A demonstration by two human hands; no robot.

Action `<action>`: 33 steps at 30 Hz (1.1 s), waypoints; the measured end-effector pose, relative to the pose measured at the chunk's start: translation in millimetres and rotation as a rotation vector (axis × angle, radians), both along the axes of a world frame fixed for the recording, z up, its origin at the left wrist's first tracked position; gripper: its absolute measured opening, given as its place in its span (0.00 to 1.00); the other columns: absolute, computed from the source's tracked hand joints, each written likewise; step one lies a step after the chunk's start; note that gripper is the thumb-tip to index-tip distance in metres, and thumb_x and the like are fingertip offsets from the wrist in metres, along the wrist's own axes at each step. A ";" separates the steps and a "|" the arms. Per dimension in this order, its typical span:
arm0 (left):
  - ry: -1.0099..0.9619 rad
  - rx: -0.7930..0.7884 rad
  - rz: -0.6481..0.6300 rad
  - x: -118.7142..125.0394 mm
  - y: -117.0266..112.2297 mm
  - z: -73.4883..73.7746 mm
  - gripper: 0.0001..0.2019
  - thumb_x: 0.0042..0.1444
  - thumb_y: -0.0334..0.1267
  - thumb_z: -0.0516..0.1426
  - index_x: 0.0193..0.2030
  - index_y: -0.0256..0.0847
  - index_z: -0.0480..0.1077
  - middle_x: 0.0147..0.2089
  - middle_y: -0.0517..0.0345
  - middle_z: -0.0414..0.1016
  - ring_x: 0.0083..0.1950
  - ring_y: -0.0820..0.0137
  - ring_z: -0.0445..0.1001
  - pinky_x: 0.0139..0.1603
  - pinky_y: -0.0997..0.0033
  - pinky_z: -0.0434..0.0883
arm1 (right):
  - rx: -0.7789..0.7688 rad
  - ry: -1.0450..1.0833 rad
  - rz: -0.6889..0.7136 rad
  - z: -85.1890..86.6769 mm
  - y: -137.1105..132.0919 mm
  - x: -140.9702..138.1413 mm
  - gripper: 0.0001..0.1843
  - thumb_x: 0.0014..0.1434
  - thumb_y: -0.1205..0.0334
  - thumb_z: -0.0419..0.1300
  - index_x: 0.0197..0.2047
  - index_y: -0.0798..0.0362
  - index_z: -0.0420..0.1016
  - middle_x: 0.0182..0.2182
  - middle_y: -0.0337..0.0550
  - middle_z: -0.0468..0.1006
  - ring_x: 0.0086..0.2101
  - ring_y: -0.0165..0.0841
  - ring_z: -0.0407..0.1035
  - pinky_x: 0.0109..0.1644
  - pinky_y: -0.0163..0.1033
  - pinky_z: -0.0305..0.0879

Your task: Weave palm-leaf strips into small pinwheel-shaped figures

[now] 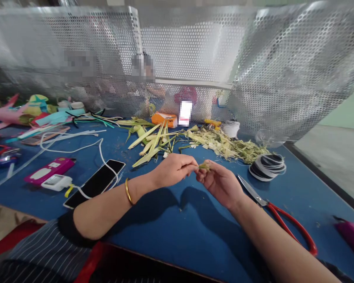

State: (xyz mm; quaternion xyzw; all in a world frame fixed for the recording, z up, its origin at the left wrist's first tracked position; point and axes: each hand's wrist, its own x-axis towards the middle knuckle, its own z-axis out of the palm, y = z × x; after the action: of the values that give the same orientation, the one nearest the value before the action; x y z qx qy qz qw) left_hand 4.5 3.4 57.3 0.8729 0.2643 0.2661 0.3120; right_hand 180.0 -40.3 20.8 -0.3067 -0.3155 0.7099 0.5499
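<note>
Over the blue tabletop my left hand [175, 169], with a gold bangle at the wrist, is closed in a pinch. Its fingertips meet the left end of a small yellow-green corn husk piece [205, 167]. My right hand [222, 184] grips the same piece between thumb and fingers, palm turned partly up. Fingers cover much of the piece. Beyond my hands lie long pale husk strips [153, 143] and a heap of shredded husk [224, 143]. Red-handled scissors [264, 201] lie beside my right forearm, blades pointing away from me.
A phone [98, 182] with a white cable lies by my left forearm, near a magenta device [50, 171]. A black-and-white cord roll [267, 167] sits at right. A perforated metallic screen [191, 47] stands behind, with people beyond. An orange packet [164, 119] rests below it.
</note>
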 end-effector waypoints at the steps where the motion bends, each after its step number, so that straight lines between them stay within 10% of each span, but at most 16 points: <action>1: -0.022 0.001 0.076 0.7 0.8 -1.8 0.10 0.62 0.34 0.52 0.33 0.37 0.73 0.23 0.64 0.69 0.25 0.77 0.68 0.32 0.77 0.64 | -0.010 0.031 -0.019 -2.2 -0.5 -3.0 0.08 0.51 0.60 0.64 0.24 0.52 0.72 0.25 0.37 0.71 0.28 0.29 0.67 0.36 0.35 0.65; 7: 0.079 0.124 0.294 2.7 7.2 -14.9 0.10 0.61 0.32 0.53 0.32 0.38 0.74 0.28 0.59 0.76 0.32 0.72 0.73 0.36 0.74 0.64 | 0.233 -0.270 -0.216 -8.6 -13.7 -20.6 0.12 0.59 0.56 0.59 0.26 0.51 0.71 0.29 0.40 0.73 0.34 0.33 0.68 0.42 0.39 0.63; 12: 0.356 0.267 0.067 1.5 5.5 -19.5 0.10 0.61 0.33 0.53 0.33 0.37 0.75 0.34 0.52 0.79 0.37 0.65 0.75 0.37 0.71 0.64 | 0.538 -0.905 -0.188 0.5 -20.0 -10.7 0.12 0.62 0.58 0.56 0.27 0.51 0.70 0.26 0.38 0.70 0.29 0.31 0.62 0.35 0.37 0.57; 19: 0.234 -0.133 -0.327 -4.0 5.0 -3.6 0.09 0.60 0.32 0.54 0.33 0.38 0.75 0.28 0.59 0.75 0.28 0.75 0.72 0.33 0.78 0.66 | 0.168 -0.372 0.060 9.4 -5.3 5.0 0.13 0.54 0.58 0.61 0.21 0.53 0.69 0.21 0.37 0.69 0.23 0.28 0.59 0.29 0.36 0.57; 27: -0.087 -0.268 0.097 2.8 2.5 -7.5 0.10 0.62 0.37 0.52 0.32 0.38 0.71 0.23 0.64 0.68 0.23 0.78 0.68 0.28 0.78 0.65 | -0.024 0.050 -0.082 -8.2 -2.2 -6.3 0.06 0.51 0.60 0.65 0.26 0.52 0.75 0.28 0.38 0.75 0.30 0.29 0.68 0.39 0.35 0.67; 33: -0.015 -0.076 0.301 6.5 2.5 -16.7 0.10 0.60 0.33 0.54 0.29 0.39 0.72 0.24 0.63 0.72 0.26 0.75 0.70 0.32 0.75 0.64 | 0.294 -0.370 -0.317 -13.5 -13.5 -20.7 0.11 0.60 0.57 0.60 0.27 0.51 0.73 0.30 0.40 0.75 0.34 0.32 0.68 0.43 0.39 0.64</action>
State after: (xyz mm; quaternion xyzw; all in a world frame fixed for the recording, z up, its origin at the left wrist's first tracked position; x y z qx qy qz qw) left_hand 10.9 6.0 40.6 0.8089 0.3999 0.3060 0.3033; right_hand 159.3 -53.7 7.3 -0.3935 -0.4582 0.4938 0.6256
